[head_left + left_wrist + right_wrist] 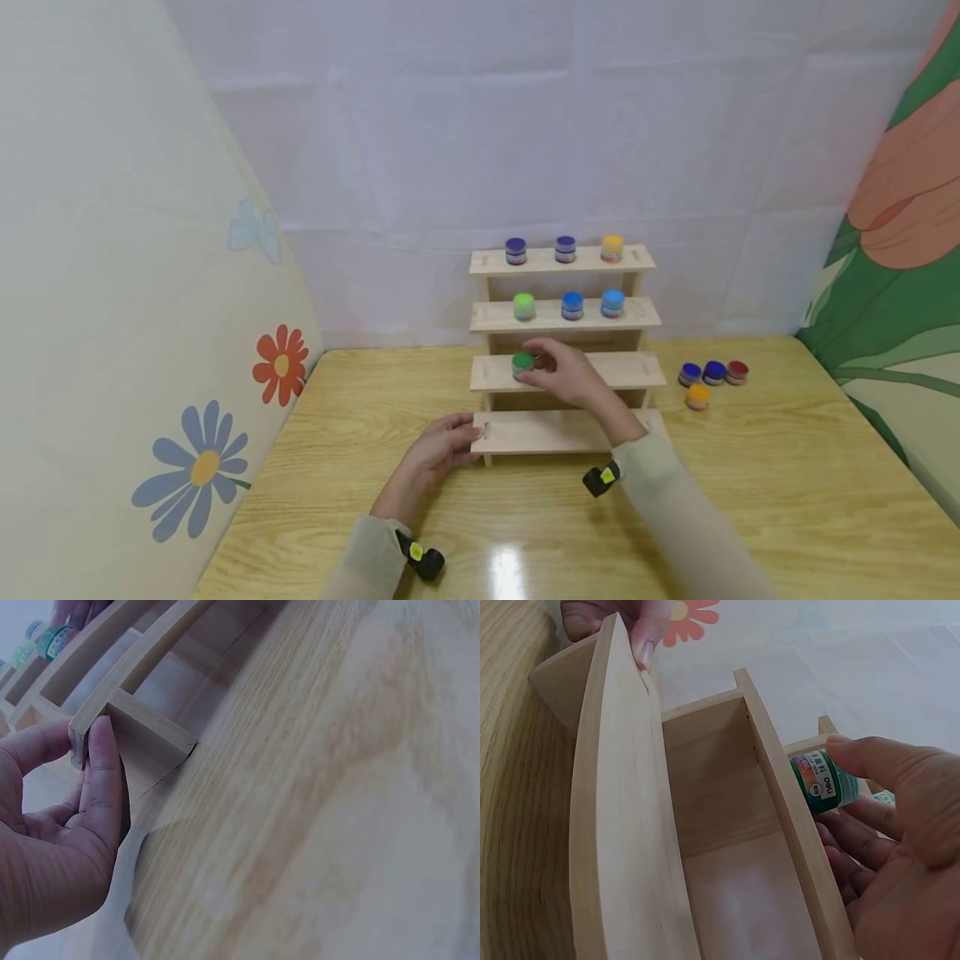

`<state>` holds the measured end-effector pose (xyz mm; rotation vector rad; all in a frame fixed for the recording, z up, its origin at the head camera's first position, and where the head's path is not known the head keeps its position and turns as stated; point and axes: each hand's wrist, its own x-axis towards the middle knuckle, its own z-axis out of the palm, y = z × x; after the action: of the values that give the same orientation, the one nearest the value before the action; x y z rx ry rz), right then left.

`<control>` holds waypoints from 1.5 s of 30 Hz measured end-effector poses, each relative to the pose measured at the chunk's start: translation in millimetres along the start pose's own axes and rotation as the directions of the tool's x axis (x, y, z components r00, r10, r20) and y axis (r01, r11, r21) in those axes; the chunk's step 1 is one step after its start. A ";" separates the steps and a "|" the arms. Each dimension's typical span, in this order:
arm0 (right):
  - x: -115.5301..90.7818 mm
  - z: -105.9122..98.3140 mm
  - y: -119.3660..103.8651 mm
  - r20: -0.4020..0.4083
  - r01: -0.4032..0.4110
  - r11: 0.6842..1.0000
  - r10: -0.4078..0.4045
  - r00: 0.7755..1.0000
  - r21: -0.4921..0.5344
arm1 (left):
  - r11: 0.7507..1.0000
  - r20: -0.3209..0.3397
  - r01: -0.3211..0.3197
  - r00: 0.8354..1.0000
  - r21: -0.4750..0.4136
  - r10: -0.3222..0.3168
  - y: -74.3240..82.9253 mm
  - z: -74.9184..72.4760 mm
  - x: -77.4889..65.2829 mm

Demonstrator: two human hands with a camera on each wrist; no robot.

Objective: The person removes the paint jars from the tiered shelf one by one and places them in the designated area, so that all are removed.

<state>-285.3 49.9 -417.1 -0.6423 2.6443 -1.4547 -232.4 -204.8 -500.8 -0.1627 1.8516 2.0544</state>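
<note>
"Two hands are at the rack [636, 312]; what does each hold?"

"The right hand [564, 375] pinches the green jar [522, 367] between thumb and fingers; the left hand [438, 450] grips the left end of the bottom shelf [540, 431], one digit on top, others underneath."

"Where is that jar, then?"

"At the left part of the third shelf [622, 372] from the top, lid up; its label shows in the right wrist view; whether its base touches the wood, I cannot tell."

"And the shelves above?"

"The top shelf [540, 267] bears two purple jars [515, 252] and, at right, a yellow jar [612, 249]; the second shelf [547, 321] has, left to right, a lime jar [523, 307], a blue jar [572, 307] and a sky-blue jar [612, 304]."

"What stands on the table [315, 475]?"

"Right of the rack, two navy jars [714, 372] and a red jar [737, 372] in a row; an orange jar [697, 397] sits just in front."

"And the wrists?"

"Each wears a black camera [600, 480] by a pale sleeve [660, 475]; on the left wall [112, 292], a red flower [281, 364] shows above a blue flower [204, 468]."
</note>
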 end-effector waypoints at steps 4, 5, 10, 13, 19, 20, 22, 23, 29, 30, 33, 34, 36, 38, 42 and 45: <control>2.5 2.1 -0.6 0.009 0.004 1.000 -0.004 1.000 -0.028 | 1.000 -0.007 0.003 1.000 0.002 -0.003 1.0 -0.2 -1.1; 2.8 2.5 -1.0 0.010 0.008 0.999 -0.007 1.000 -0.035 | 1.000 -0.010 0.003 1.000 0.002 -0.003 1.2 -0.3 -1.3; 4.1 5.1 -3.6 0.003 0.002 0.998 -0.002 1.000 -0.067 | 1.000 -0.006 0.000 1.000 0.001 0.000 1.4 -0.1 -2.3; 5.1 7.3 -3.7 -0.005 -0.003 0.996 0.003 1.000 -0.094 | 1.000 -0.003 0.002 1.000 0.001 -0.002 1.1 0.0 -1.9; 5.6 9.9 -2.8 -0.028 -0.015 0.991 0.011 1.000 -0.132 | 1.000 -0.007 0.005 1.000 0.002 -0.005 1.4 0.7 -2.0; 5.3 10.0 -2.9 -0.032 -0.016 0.991 0.012 0.999 -0.132 | 1.000 -0.005 0.004 1.000 0.004 -0.004 1.5 0.9 -2.3; 4.3 10.0 -3.3 -0.041 -0.018 0.992 0.013 0.999 -0.128 | 1.000 0.000 0.002 1.000 0.007 -0.002 1.8 1.2 -2.8; 3.6 9.6 -3.4 -0.047 -0.021 0.992 0.015 0.999 -0.125 | 1.000 0.001 0.002 1.000 0.009 -0.002 2.1 1.4 -3.1; -2.8 1.4 -6.4 -0.062 -0.021 0.996 0.016 0.998 -0.083 | 1.000 -0.007 -0.001 1.000 0.015 0.001 2.4 1.2 -2.9; -4.3 -0.8 -7.0 -0.065 -0.018 0.997 0.013 0.998 -0.079 | 1.000 -0.007 -0.002 1.000 0.014 0.002 2.4 1.1 -2.9; -8.7 -6.4 -7.5 -0.078 -0.003 0.997 -0.004 0.997 -0.082 | 1.000 -0.004 -0.003 1.000 0.010 0.003 3.3 0.5 -3.4; -10.3 -8.2 -7.3 -0.082 0.003 0.997 -0.009 0.997 -0.082 | 1.000 -0.003 -0.004 1.000 0.010 0.004 3.6 0.4 -3.6; -13.7 -11.8 -5.9 -0.087 0.014 0.996 -0.021 0.996 -0.083 | 1.000 -0.001 -0.005 1.000 0.009 0.005 3.7 -0.1 -3.5; -17.0 -15.2 -3.8 -0.093 0.025 0.996 -0.032 0.995 -0.083 | 1.000 0.000 -0.006 1.000 0.010 0.006 3.5 -0.3 -3.4; -24.3 -23.0 0.9 -0.108 0.030 0.996 -0.039 0.993 -0.088 | 1.000 -0.006 -0.007 1.000 0.013 0.007 3.0 0.2 -3.3; -31.2 -29.5 4.8 -0.124 0.030 0.995 -0.041 0.991 -0.091 | 1.000 -0.010 -0.004 1.000 0.014 0.004 2.4 1.0 -3.2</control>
<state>-265.6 87.6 -409.3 -0.6280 2.8218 -1.4390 -230.2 -204.6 -497.4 -0.1663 1.8733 2.0472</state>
